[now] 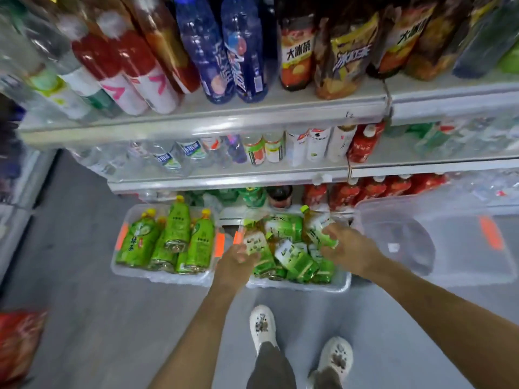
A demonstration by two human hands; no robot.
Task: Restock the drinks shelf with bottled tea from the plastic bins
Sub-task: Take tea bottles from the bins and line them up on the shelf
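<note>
Both hands in the middle clear plastic bin (pixel 341 284) on the floor. Left hand (pixel 234 261) is closed on a green-and-white-label tea bottle (pixel 257 245) near the bin's left edge; right hand (pixel 346 245) wraps another bottle (pixel 316 223) toward the back-right corner. Full PET, likely heavy-ish w/ slick film labels (grab mid-body, not cap).

A: What's worn on the arms?
B: Nothing; both forearms are bare up to the frame edge, and the hands (pixel 238 258) (pixel 346 245) carry no gloves.
A: And lower down?
B: Dark grey trousers (pixel 271 366), and white clogs (pixel 262 327) with ventilation holes and small dark charms on top
</note>
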